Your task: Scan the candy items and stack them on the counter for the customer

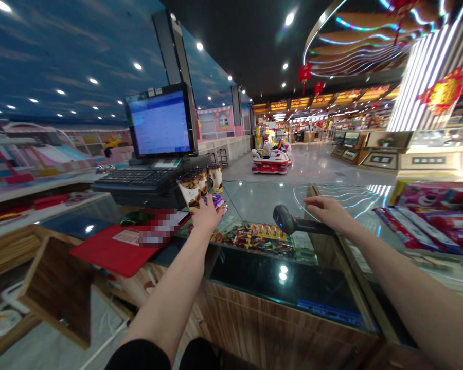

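Note:
My left hand (207,217) reaches forward over the counter, its fingers closed on a purple snack packet (218,202) with shiny wrapping. Part of that packet is hidden behind the fingers. Close behind it stand several lidded paper cups (189,189) in brown and white. My right hand (329,212) is on the other side, fingers stretched toward the left and holding nothing. Just under it lies the handle of a black barcode scanner (285,220), whose head points left above the glass counter.
A monitor (162,123) and black keyboard (139,177) stand at left, beside a red mat (116,246) with a mouse (133,219). Small coloured packs (262,234) show near the glass top (266,200). Wrapped snack bars (412,228) lie right. A wooden door (57,290) hangs lower left.

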Demonstrator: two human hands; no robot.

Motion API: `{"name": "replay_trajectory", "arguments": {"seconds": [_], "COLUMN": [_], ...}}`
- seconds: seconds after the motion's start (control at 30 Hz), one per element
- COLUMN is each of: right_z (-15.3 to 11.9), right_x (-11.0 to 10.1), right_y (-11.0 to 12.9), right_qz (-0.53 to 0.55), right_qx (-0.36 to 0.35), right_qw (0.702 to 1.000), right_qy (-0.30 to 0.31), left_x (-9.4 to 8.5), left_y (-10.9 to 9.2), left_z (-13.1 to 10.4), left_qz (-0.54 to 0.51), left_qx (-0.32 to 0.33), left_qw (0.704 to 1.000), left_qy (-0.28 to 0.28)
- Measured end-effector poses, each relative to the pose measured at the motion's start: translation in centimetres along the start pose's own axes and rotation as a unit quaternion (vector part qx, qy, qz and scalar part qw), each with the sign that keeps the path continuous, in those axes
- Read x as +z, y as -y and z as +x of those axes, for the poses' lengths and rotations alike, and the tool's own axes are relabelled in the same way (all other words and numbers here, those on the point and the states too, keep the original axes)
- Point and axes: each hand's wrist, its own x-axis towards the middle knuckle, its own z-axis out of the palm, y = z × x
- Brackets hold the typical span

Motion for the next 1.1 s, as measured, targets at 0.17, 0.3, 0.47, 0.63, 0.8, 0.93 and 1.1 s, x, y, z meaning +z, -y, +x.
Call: {"name": "replay_trajectory", "arguments": {"seconds": [0.17,0.3,0.47,0.63,0.8,0.93,1.1], "right_z": [0.1,0.2,0.4,0.5,0.5,0.4,0.3], "right_x": [0.0,-0.1,-0.3,-0.5,-0.5,-0.2,0.0], "right_y": [0.1,0.0,-0.2,-0.3,-0.4,-0.6,-0.8], "right_qz": [0.008,0.01,-0.004,-0.015,-0.025,-0.024,-0.018], "right_qx": [-0.003,-0.006,-0.001,0.008,0.013,0.009,0.003], "right_qw": [1.0,1.0,1.0,1.0,1.0,1.0,1.0], "right_qy": [-0.004,-0.002,-0.012,-0.011,-0.011,-0.011,-0.021], "left_x": [1.5,2.7,3.6,4.1,4.2,4.0,3.2], "left_y": [-1.6,-3.2,-5.3,-6.3,-6.3,-6.4,-6.9], "left_z": [1.1,2.4,4.1,5.2,5.6,5.7,5.1], "left_qz": [0.002,-0.01,-0.044,-0.094,-0.133,-0.146,-0.149], "left_qx": [0.048,0.112,0.207,0.288,0.336,0.354,0.352], "left_qw": [0.999,0.994,0.977,0.953,0.932,0.922,0.923], "left_qy": [-0.004,-0.001,0.018,0.025,-0.016,-0.051,-0.05]}}
